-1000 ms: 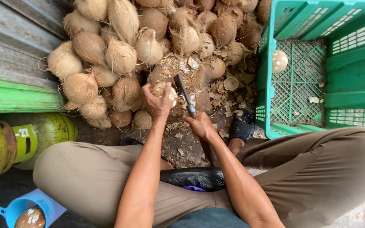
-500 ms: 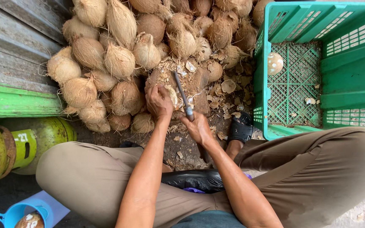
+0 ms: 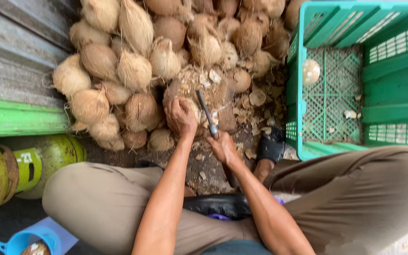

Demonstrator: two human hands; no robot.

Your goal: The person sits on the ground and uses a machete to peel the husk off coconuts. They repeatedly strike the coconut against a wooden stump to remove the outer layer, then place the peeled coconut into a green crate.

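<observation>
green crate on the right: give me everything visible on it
The green plastic crate stands upright on the ground, right of the coconut pile, open top facing the camera. Its floor and walls are lattice. Inside lie one pale, rounded peeled coconut near the far left corner and a few small white scraps. The person's right knee overlaps its near edge.

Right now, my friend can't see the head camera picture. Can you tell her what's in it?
A seated person's left hand steadies a husked coconut on a block while the right hand holds a knife against it. A pile of coconuts lies behind, a green crate holding one peeled coconut stands to the right, and green gas cylinders sit to the left.
</observation>
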